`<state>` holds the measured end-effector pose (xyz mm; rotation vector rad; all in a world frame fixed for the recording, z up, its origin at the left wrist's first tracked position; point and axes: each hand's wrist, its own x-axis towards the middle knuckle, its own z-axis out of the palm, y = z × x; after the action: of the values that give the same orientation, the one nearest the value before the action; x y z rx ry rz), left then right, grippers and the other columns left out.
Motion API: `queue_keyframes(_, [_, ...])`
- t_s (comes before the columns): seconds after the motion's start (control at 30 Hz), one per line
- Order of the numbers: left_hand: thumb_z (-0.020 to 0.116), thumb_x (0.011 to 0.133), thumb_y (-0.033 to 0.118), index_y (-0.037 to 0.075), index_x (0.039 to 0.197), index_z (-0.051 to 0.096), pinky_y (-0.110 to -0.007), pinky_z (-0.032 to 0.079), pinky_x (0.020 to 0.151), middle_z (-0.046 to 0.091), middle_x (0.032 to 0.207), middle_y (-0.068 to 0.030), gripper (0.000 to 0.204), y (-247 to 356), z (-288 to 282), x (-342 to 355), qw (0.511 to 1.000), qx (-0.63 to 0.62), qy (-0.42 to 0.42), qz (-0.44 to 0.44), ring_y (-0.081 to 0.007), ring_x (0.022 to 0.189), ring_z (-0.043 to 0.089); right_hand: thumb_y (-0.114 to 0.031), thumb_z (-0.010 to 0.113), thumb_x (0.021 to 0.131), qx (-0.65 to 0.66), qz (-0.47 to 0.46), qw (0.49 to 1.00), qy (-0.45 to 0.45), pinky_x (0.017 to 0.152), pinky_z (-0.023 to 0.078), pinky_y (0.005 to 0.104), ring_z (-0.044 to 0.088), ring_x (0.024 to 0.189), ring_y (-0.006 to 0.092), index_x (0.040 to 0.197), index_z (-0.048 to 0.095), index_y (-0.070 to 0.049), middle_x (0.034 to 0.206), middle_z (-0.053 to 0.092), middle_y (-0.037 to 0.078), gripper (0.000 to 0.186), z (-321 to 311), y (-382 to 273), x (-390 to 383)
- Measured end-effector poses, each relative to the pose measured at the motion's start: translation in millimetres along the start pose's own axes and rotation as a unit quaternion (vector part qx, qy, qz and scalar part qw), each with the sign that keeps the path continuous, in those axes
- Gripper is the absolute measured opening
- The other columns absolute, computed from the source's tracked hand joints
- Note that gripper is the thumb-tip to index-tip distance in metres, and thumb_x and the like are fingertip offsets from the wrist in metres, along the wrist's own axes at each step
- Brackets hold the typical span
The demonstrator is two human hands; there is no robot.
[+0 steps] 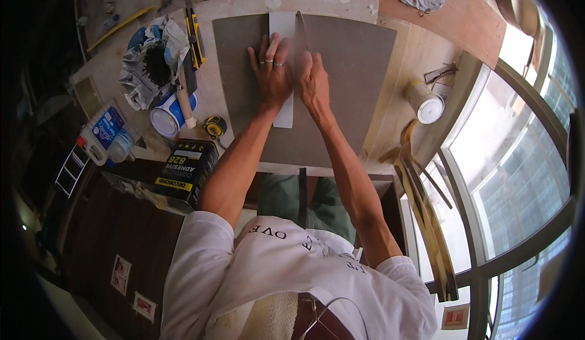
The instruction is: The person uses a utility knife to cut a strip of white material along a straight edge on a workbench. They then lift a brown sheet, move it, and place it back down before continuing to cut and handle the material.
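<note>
- Evidently, the step in hand is running a dark blade (301, 24) beside the right edge of a flat white strip (283, 24), which lies lengthwise on a grey-brown sheet (356, 84) in the upper middle of the frame.
- The left hand (273, 79) lies palm down with fingers loosely spread, gripping nothing; it covers the middle of the strip, and its outer fingers reach onto the sheet at left.
- The right hand (314, 85) is closed, apparently round the blade's near end; the fingers hide any handle, so I cannot tell the exact grip. A blur between the hands hides whether the blade touches the strip.
- To do this well, the left hand should bear down evenly, fingertips back from the right edge, so the strip cannot slip.
- Light, repeated strokes, parallel to that edge, would likely wander less than one heavy pull.
- Edges: the strip's top end reaches the sheet's top edge, leaving scant room beyond; its bottom end stops short of the sheet's bottom edge.
- Room: bare sheet spreads right of the blade, the white-lidded tin (430, 108) well apart. At left, the tape measure (214, 126) and black rectangular can (187, 172) crowd the left forearm.
</note>
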<state>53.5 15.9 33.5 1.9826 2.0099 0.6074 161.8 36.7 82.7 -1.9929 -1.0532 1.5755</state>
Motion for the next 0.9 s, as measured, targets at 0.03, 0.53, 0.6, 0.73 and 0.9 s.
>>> queue_keyframes(0.03, [0.053, 0.088, 0.005, 0.014, 0.136, 0.052, -0.062, 0.017, 0.116, 0.042, 0.148, -0.0039, 0.050, 0.5, 0.2, -2.1, 1.000, 0.003, -0.005, -0.001, -0.0310, 0.140, 0.038, -0.045, 0.032, 0.106, -0.009, -0.002, 1.000, 0.002, 0.070, 0.046, 0.0502, 0.060, 0.082, 0.0490, 0.105, 0.049, 0.000, 0.083, 0.062, 0.027, 0.048, 0.4, 0.5, -0.8])
queue_keyframes(0.53, [0.063, 0.091, 0.019, 0.015, 0.137, 0.050, -0.064, 0.019, 0.114, 0.044, 0.144, -0.0043, 0.048, -0.4, -2.6, -3.1, 1.000, 0.002, 0.007, 0.019, -0.0315, 0.138, 0.040, -0.038, 0.039, 0.104, -0.093, -0.038, 0.995, -0.014, 0.069, 0.048, 0.0578, 0.061, 0.082, 0.0515, 0.106, 0.047, 0.000, 0.080, 0.063, 0.032, 0.039, 1.8, 4.2, 3.3])
queue_keyframes(0.6, [0.062, 0.092, 0.021, 0.015, 0.136, 0.050, -0.064, 0.018, 0.114, 0.044, 0.144, -0.0038, 0.047, -0.5, 1.5, -2.4, 1.000, -0.001, 0.008, 0.021, -0.0312, 0.139, 0.040, -0.038, 0.040, 0.103, -0.110, -0.027, 0.993, -0.016, 0.069, 0.049, 0.0579, 0.062, 0.081, 0.0509, 0.107, 0.047, 0.001, 0.080, 0.063, 0.032, 0.040, 0.9, 2.4, 3.9])
queue_keyframes(0.73, [0.062, 0.092, 0.022, 0.014, 0.137, 0.049, -0.066, 0.016, 0.114, 0.041, 0.146, -0.0033, 0.048, -6.3, 8.9, -7.3, 1.000, 0.009, 0.010, 0.028, -0.0297, 0.140, 0.038, -0.039, 0.041, 0.102, -0.120, -0.049, 0.992, -0.014, 0.069, 0.050, 0.0577, 0.064, 0.080, 0.0510, 0.107, 0.046, 0.002, 0.081, 0.065, 0.031, 0.042, 7.7, 15.2, 6.3])
queue_keyframes(0.9, [0.061, 0.092, 0.019, 0.012, 0.139, 0.046, -0.067, 0.013, 0.115, 0.040, 0.146, -0.0062, 0.050, -7.9, 5.1, -7.9, 0.999, -0.028, -0.013, 0.043, -0.0286, 0.142, 0.035, -0.038, 0.043, 0.101, -0.159, -0.102, 0.982, 0.019, 0.071, 0.051, 0.0572, 0.063, 0.081, 0.0524, 0.107, 0.046, 0.002, 0.084, 0.065, 0.033, 0.041, 13.3, 24.2, 11.5])
